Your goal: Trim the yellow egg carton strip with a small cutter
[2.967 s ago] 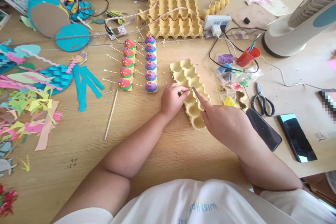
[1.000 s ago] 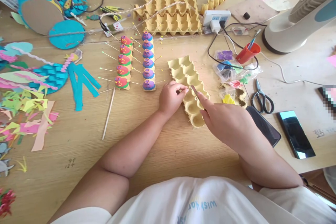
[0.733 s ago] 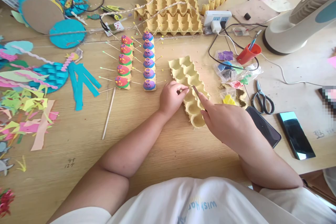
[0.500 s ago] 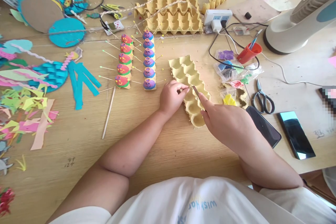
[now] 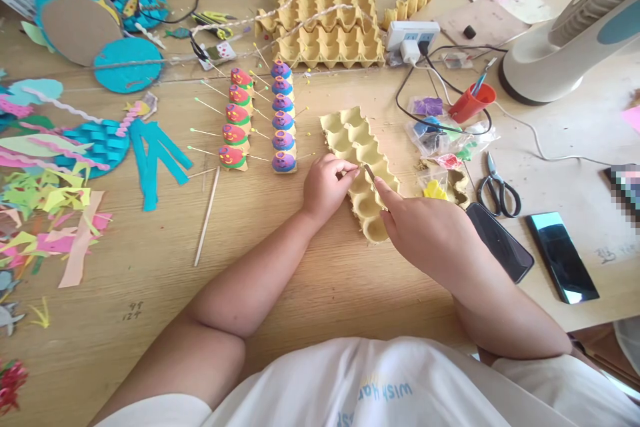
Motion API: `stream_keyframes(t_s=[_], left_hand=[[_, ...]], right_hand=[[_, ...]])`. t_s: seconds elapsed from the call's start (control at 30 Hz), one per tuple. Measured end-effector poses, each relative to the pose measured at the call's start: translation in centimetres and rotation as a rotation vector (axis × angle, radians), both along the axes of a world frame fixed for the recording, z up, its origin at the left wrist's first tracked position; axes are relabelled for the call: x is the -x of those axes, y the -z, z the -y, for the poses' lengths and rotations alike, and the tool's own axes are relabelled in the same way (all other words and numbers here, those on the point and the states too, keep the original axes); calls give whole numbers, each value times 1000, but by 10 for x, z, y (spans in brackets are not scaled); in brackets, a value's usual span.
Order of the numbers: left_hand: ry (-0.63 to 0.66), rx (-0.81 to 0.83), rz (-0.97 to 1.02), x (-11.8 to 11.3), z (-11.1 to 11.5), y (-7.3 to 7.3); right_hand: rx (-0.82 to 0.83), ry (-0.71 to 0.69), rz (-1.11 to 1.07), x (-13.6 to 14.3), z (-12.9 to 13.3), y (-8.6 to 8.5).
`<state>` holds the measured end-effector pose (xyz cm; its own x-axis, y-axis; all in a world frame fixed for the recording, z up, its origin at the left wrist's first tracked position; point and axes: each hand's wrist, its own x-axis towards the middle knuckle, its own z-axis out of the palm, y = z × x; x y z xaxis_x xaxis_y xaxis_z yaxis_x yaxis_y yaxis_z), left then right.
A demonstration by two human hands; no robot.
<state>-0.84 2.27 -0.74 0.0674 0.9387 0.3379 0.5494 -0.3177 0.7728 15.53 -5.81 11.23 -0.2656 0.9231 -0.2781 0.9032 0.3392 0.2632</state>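
A two-column strip of yellow egg carton (image 5: 345, 140) lies tilted on the wooden table, hollows up. My left hand (image 5: 327, 188) pinches the strip's ridge near its middle, from the left side. In my right hand (image 5: 430, 233) is a small knife (image 5: 369, 172), index finger stretched along it, its tip at the ridge just right of my left fingertips. The knife's handle is hidden in my palm. Left of the strip stand two painted carton rows with pins, one red and green (image 5: 236, 115), one purple and blue (image 5: 283, 121).
Larger egg trays (image 5: 330, 47) and a power strip (image 5: 413, 32) lie behind. Scissors (image 5: 495, 188), two phones (image 5: 563, 257), a red cup (image 5: 470, 103) and a white fan (image 5: 550, 60) are at the right. A thin stick (image 5: 207, 217) and paper scraps (image 5: 50, 190) lie left.
The camera view has shifted very slightly. The knife and my right hand sit marginally further left in the picture; both hands keep their holds.
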Motion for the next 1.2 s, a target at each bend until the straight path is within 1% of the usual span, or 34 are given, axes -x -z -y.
stream_keyframes(t_s=[0.13,0.33,0.47,0.6,0.73,0.9,1.0,1.2], left_hand=[[1,-5,7,0,0,0],[-2,-5,14,-1,0,1],[-1,-3,8,-1,0,1],[5,-10,-1,0,0,1],[10,-9,11,0,0,1],[0,-2,10,0,0,1],[-7,-2,1,-1,0,1],[5,-6,6,0,0,1]], right_hand=[[-1,-1,10,-1,2,0],[-41,8,17,0,3,-8],[-11,6,20,0,1,-4],[-25,-3,24,0,2,0],[-14,4,51,3,3,-1],[-17,-1,13,6,3,-1],[-9,-14,16,5,2,-1],[-16,7,-12,2,2,0]])
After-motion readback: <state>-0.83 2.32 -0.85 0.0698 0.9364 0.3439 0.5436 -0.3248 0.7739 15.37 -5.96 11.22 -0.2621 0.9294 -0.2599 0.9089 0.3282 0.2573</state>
